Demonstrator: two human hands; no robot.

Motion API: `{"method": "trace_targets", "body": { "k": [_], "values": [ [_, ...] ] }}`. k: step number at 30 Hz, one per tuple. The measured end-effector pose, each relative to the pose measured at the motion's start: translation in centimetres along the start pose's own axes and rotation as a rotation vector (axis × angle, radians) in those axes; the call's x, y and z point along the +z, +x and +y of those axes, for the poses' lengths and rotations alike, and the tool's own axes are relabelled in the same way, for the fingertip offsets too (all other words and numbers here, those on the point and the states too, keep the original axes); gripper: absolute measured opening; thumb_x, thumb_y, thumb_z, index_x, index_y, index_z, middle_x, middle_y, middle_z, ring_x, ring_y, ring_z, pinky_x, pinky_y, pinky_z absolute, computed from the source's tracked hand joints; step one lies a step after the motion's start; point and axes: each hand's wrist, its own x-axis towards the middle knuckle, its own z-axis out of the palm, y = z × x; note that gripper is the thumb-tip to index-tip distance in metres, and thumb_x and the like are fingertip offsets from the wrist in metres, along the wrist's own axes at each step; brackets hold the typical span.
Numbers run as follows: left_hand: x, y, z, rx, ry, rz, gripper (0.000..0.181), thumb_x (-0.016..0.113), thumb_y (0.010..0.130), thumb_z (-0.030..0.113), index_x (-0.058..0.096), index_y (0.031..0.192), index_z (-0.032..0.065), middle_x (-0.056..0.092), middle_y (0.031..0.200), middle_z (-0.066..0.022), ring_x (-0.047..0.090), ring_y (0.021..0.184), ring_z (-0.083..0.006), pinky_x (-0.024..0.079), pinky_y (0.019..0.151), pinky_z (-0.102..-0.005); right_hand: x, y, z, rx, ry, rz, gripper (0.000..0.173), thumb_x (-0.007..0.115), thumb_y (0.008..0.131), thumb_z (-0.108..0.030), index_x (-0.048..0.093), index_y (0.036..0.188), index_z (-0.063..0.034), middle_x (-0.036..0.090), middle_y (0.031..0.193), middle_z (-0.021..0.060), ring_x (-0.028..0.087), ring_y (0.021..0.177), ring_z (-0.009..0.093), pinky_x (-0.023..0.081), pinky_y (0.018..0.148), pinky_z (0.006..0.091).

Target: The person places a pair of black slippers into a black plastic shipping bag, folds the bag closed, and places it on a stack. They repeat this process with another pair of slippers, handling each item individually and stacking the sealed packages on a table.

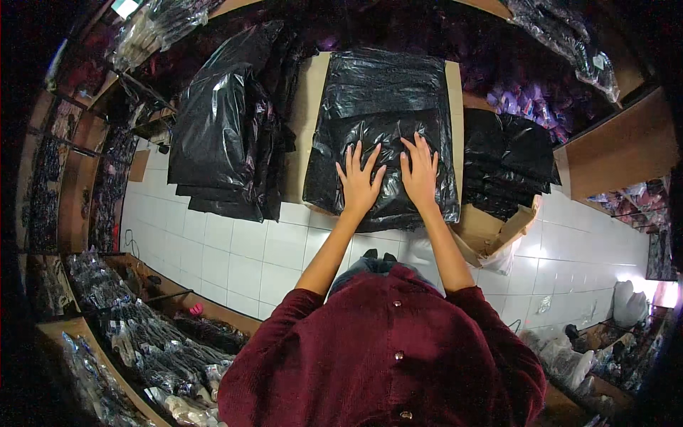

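Observation:
Both palms rest flat on a black plastic bag [384, 88] that lies spread before me, its near part doubled over in a wrinkled layer. My left hand [360, 184] presses on the left of that layer with its fingers spread. Beside it, my right hand [420, 171] touches the same plastic a little farther right, fingers also apart. Neither hand grips anything. Under the bag, a pale tan board or table surface [455, 107] shows along both sides. What lies inside or beneath the plastic is hidden.
A tall pile of black plastic bags [219, 139] hangs over the edge at left. More folded black bags [504, 155] sit at right above an open cardboard box [488, 229]. Shelves with plastic-wrapped goods [133, 341] surround the white tiled floor [240, 251].

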Motion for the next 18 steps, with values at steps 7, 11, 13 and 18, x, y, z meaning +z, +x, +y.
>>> {"method": "trace_targets", "body": {
  "k": [7, 11, 13, 18],
  "values": [
    [-1.2, -0.3, 2.1, -0.039, 0.130, -0.053, 0.050, 0.055, 0.091, 0.028, 0.044, 0.140, 0.0313, 0.026, 0.153, -0.0111, 0.018, 0.142, -0.0388, 0.007, 0.105, -0.0717, 0.2, 0.0, 0.3, -0.002, -0.019, -0.013, 0.037, 0.043, 0.099, -0.031, 0.052, 0.131, -0.0160, 0.037, 0.149, 0.0109, 0.029, 0.140, 0.028, 0.013, 0.114, 0.0551],
    [-2.5, -2.7, 4.7, 0.097, -0.046, 0.033, 0.046, 0.058, 0.085, 0.011, 0.054, 0.129, 0.0254, 0.037, 0.147, -0.0092, 0.026, 0.139, -0.0367, 0.011, 0.105, -0.0706, 0.3, 0.0, 0.6, 0.000, 0.022, -0.011, 0.037, 0.044, 0.099, -0.031, 0.053, 0.130, -0.0150, 0.037, 0.149, 0.0112, 0.029, 0.140, 0.029, 0.012, 0.114, 0.0548],
    [-2.3, -5.0, 4.6, 0.245, -0.089, -0.023, 0.039, 0.060, 0.085, 0.011, 0.059, 0.122, 0.0237, 0.045, 0.140, -0.0063, 0.036, 0.134, -0.0330, 0.015, 0.107, -0.0665, 0.2, 0.1, 0.7, 0.001, 0.079, -0.010, 0.035, 0.045, 0.098, -0.030, 0.055, 0.128, -0.0140, 0.038, 0.148, 0.0118, 0.029, 0.140, 0.030, 0.012, 0.114, 0.0543],
    [-2.8, -8.9, 2.4, 0.238, -0.067, -0.119, 0.038, 0.064, 0.083, 0.015, 0.061, 0.120, 0.0253, 0.050, 0.135, -0.0056, 0.041, 0.131, -0.0300, 0.022, 0.107, -0.0593, -1.9, -0.3, 1.2, -0.058, 0.301, 0.011, 0.026, 0.057, 0.093, -0.022, 0.064, 0.116, -0.0116, 0.046, 0.142, 0.0127, 0.040, 0.134, 0.030, 0.022, 0.111, 0.0514]
  ]
}}
